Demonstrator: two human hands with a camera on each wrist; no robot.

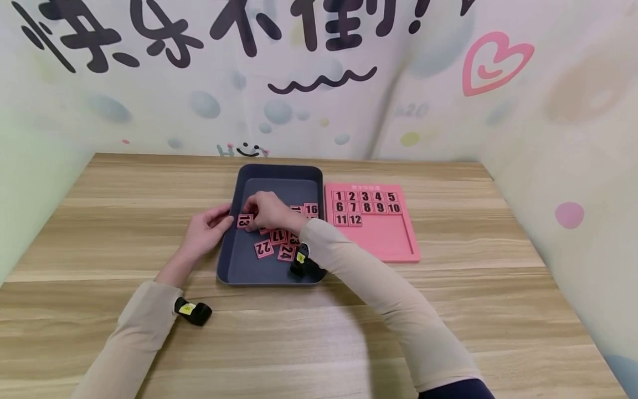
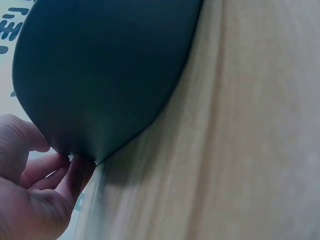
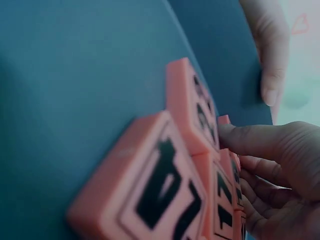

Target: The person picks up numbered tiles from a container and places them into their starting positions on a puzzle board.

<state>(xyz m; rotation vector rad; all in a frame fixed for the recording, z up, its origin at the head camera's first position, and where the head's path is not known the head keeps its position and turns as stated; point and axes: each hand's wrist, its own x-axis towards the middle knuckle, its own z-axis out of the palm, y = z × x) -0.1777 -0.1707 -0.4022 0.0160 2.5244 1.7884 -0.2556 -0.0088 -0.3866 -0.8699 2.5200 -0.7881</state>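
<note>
The number tiles 1 to 12 sit in order in the pink puzzle board, just right of the dark tray: two full rows of five, then 11 and 12 beginning the third. The rest of that row and the recess under it hold no tiles, so the job looks roughly half done.

What is left lies in the tray: the 22 tile, 24 tile, 17 tile and 16 tile can be read, while others are partly hidden under the right arm, so I cannot count them.

The 13 tile, next in sequence, is inside the tray by its left wall; the right hand appears to pinch it between bent fingers, and it has not reached the board. The left hand grips the tray's left rim, thumb and fingers bent against it.
</note>
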